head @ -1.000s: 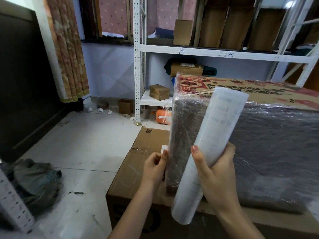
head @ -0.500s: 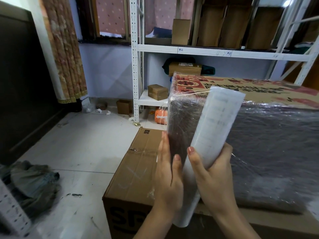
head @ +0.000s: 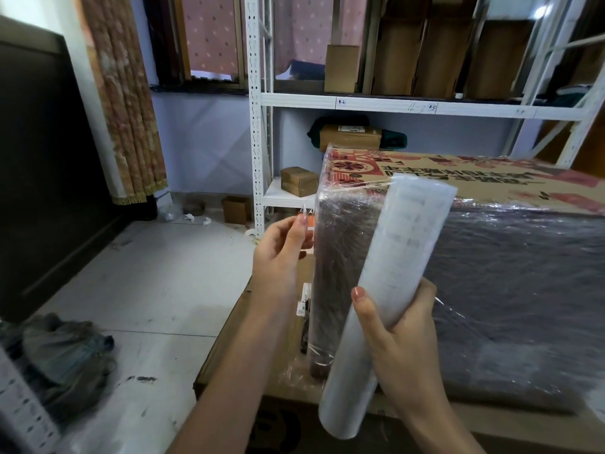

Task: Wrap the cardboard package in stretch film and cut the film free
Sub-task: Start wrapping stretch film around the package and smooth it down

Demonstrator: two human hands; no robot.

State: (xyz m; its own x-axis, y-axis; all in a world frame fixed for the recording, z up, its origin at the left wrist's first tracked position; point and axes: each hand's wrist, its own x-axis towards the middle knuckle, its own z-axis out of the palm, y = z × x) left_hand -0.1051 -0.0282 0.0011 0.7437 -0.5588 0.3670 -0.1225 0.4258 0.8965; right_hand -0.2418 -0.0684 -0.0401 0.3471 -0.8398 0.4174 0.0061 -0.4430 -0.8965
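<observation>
The right hand (head: 401, 332) is gripping the film roll (head: 386, 299) beside the wrapped package (head: 491, 257); the left hand (head: 281, 257) is pinching loose film (head: 306, 212).

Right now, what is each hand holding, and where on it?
The right hand grips the film roll around its lower half. The left hand pinches a loose film edge beside the package.

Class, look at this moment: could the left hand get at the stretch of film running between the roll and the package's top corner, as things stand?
Probably yes. The left hand is raised beside the package, close to the taut film near the top corner, with nothing between them. The right hand holds the roll.
</observation>
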